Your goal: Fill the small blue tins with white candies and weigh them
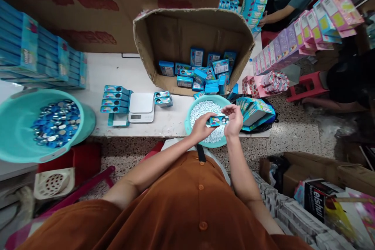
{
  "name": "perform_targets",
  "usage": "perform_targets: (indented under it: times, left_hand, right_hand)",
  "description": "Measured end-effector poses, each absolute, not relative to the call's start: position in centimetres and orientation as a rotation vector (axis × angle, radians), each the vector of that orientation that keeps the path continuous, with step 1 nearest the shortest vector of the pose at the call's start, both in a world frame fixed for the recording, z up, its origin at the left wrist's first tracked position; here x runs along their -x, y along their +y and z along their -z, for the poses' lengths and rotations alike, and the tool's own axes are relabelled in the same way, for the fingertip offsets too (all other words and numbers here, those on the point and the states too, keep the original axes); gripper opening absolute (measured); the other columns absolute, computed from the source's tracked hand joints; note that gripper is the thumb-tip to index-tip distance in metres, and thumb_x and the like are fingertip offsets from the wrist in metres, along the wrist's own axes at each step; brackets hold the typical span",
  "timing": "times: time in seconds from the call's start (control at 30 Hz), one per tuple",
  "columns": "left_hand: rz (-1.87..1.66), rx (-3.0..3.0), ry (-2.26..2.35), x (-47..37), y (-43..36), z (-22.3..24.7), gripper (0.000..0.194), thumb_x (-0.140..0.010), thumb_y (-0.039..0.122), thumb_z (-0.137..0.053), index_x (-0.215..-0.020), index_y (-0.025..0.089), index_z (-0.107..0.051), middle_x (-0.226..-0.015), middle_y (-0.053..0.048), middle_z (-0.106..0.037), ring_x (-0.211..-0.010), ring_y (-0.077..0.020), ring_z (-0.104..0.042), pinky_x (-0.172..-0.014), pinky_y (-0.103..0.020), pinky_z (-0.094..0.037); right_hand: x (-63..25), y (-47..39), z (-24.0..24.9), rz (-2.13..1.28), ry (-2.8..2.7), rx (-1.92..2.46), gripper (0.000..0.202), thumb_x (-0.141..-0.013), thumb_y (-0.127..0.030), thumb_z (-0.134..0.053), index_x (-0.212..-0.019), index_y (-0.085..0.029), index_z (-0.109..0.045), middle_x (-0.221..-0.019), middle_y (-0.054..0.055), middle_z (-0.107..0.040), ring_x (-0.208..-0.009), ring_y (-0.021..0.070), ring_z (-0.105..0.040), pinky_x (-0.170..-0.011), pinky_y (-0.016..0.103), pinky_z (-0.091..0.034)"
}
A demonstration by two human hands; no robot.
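Note:
My left hand (pixel 201 128) grips a small blue candy box (pixel 216 121) by its left end, with its printed face up and a round window near the right end. Cupped beside that right end is my right hand (pixel 234 120), its fingers slightly bent and palm partly showing; I see nothing held in it. Whether its fingertips touch the box is unclear. Both hands are over a turquoise basin (pixel 190 134) of small white candies (pixel 202 110). To the left, two filled-looking boxes (pixel 163 99) stand beside a white digital scale (pixel 141 106).
A cut-open carton (pixel 164 27) behind the basin holds several blue boxes. Upright blue boxes (pixel 115 99) stand left of the scale. A large turquoise tub (pixel 86 125) holds blue and silver pieces. Flat blue cartons (pixel 253 111) lie right. A co-worker's arm (pixel 278 15) reaches in.

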State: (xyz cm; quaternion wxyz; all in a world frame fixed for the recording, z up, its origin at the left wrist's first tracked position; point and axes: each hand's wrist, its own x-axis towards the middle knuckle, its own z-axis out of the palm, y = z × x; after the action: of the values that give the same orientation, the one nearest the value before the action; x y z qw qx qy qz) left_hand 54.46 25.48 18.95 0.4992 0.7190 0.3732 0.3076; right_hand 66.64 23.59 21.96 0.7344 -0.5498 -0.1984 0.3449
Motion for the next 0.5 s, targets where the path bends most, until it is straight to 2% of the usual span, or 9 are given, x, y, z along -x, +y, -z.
perform_targets:
  times: [0.1, 0.33, 0.5]
  left_hand:
    - [-0.754, -1.713, 0.887, -54.5, 25.4, -19.0, 0.034, -0.072, 0.027, -0.068, -0.103, 0.022, -0.056, -0.106, -0.003, -0.064, -0.102, -0.0204, -0.059, -0.089, -0.031, -0.045]
    - [-0.732, -1.663, 0.926, -54.5, 24.5, -18.8, 0.034, -0.072, 0.030, -0.069, -0.102, 0.022, -0.055, -0.102, -0.002, -0.065, -0.097, -0.0193, -0.061, -0.083, -0.028, -0.047]
    - [-0.706, -1.661, 0.960, -54.2, 24.4, -18.0, 0.033, -0.072, 0.028, -0.068, -0.103, 0.022, -0.055, -0.104, -0.003, -0.065, -0.099, -0.0204, -0.061, -0.085, -0.030, -0.047]
  right_hand:
    - [-66.5, 23.4, -22.5, -0.770, -0.521, 1.241, 0.039, -0.088, -0.049, -0.039, -0.078, -0.019, -0.062, -0.077, 0.002, -0.064, -0.076, 0.0137, -0.061, -0.077, 0.030, -0.048]
    - [-66.4, 22.9, -22.5, -0.821, -0.538, 1.283, 0.043, -0.088, -0.052, -0.033, -0.085, -0.020, -0.062, -0.085, 0.004, -0.065, -0.083, 0.0163, -0.061, -0.072, 0.030, -0.046]
    - [-66.2, 23.3, -21.6, -0.867, -0.511, 1.258, 0.045, -0.088, -0.054, -0.032, -0.086, -0.020, -0.061, -0.088, 0.004, -0.065, -0.087, 0.0162, -0.061, -0.083, 0.033, -0.045]
